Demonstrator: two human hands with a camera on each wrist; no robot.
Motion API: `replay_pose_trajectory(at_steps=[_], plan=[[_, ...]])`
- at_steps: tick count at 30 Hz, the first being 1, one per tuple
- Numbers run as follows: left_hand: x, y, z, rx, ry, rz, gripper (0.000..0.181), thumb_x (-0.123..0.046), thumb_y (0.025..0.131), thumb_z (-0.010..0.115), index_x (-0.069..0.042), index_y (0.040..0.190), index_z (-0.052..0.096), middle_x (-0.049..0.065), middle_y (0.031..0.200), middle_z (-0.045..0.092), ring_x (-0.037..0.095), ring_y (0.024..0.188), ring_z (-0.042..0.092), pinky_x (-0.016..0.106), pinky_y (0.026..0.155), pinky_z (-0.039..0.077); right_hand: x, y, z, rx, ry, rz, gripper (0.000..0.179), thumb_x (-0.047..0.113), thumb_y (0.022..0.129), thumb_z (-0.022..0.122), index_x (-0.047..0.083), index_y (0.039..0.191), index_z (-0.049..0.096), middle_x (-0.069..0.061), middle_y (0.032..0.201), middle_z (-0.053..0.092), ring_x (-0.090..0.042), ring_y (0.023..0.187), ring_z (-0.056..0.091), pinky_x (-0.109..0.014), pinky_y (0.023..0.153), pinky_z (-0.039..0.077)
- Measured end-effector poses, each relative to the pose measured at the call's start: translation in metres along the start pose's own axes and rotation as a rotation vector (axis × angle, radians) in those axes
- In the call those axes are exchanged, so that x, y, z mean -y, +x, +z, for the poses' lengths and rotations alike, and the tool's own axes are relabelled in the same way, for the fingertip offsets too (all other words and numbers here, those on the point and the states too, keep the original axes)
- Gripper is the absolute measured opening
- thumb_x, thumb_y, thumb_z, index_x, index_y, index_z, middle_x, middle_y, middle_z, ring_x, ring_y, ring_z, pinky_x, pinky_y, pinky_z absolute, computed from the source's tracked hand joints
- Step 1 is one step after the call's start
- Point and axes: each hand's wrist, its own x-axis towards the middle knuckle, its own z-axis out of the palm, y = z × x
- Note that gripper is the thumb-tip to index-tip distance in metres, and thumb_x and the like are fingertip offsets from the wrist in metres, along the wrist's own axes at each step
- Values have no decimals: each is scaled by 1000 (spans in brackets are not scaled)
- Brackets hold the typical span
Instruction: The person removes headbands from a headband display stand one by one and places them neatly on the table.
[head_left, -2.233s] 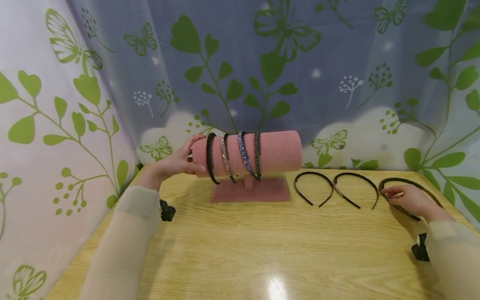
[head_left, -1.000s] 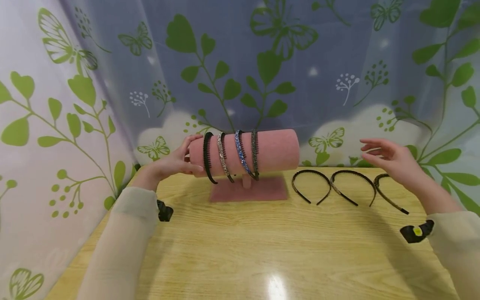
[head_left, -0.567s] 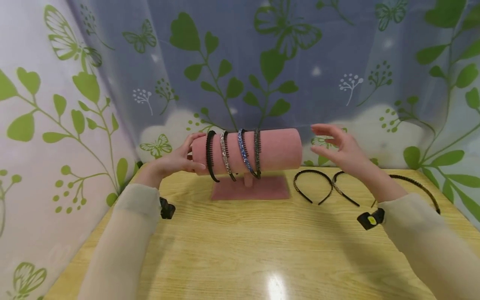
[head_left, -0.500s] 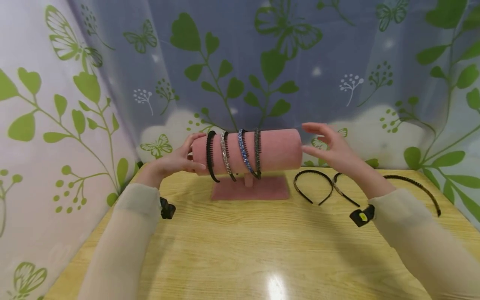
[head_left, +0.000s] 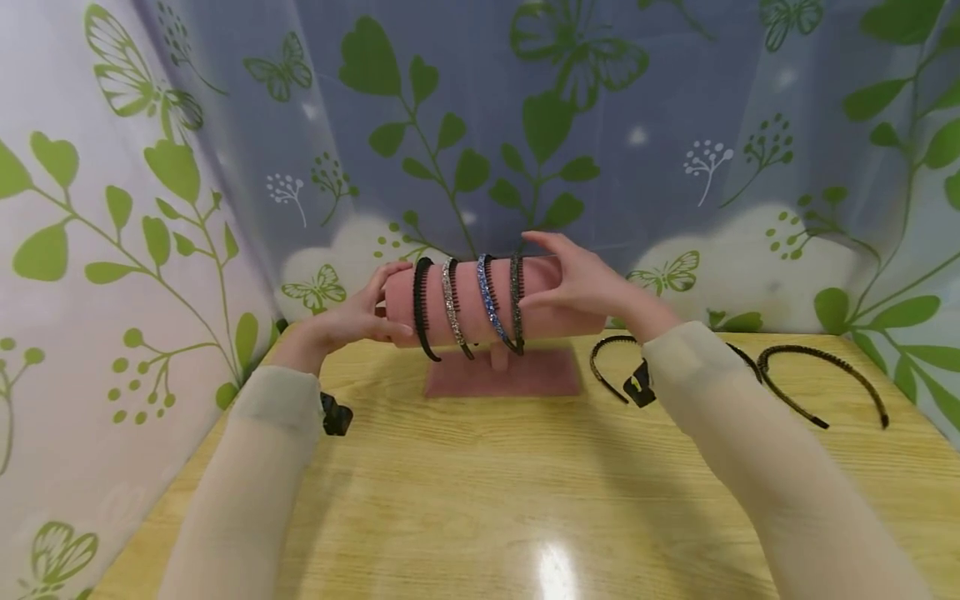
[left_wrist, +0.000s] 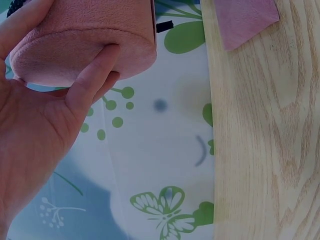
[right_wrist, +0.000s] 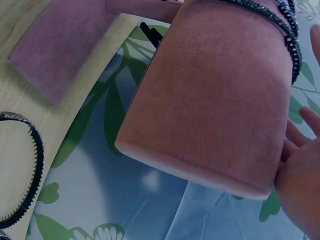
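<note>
A pink headband stand (head_left: 468,304) has its padded roll lying level over a flat base. My left hand (head_left: 348,321) grips the roll's left end, thumb in front; in the left wrist view its fingers press the round end face of the roll (left_wrist: 85,55). Along the roll sit a black headband (head_left: 420,308), a silver glitter headband (head_left: 452,312), a blue glitter headband (head_left: 487,302) and a dark grey glitter headband (head_left: 517,296). My right hand (head_left: 588,283) is over the roll's right part, thumb and fingers spread, fingertips close by the dark grey headband.
On the wooden table (head_left: 465,492), right of the stand, lie a headband (head_left: 597,367) partly behind my right forearm, another headband (head_left: 750,360) mostly hidden by the sleeve, and a dark braided headband (head_left: 823,349) at the far right. A patterned curtain (head_left: 637,192) hangs behind.
My right hand has left the far-right headband empty and moved left through the air to the roll, arriving beside the dark grey headband. My left hand has stayed on the roll's left end.
</note>
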Motion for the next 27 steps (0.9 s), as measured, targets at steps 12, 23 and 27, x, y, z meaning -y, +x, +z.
replay_pose_trajectory(at_steps=[12,23,27], plan=[[1,1,-1,5,-2,1,95,-8,91,69,-31,155,2,15,154,18,39,134,33,52,91,45,9,15,8,102,-314,2,110,60,70,80,16,155,25,-7,154,31,-25,140,29,-50,112,15],[-1,2,-1,-3,9,-8,93,-10,92,68,-32,154,2,14,153,19,38,134,34,53,91,44,8,17,10,116,-299,-15,114,55,67,85,15,155,23,-7,153,32,-26,139,30,-49,113,7],[0,2,0,0,5,-6,93,-10,92,68,-33,154,3,14,153,20,38,134,34,55,92,43,8,15,13,128,-335,3,117,55,66,85,18,156,19,-6,154,30,-25,141,26,-49,114,4]])
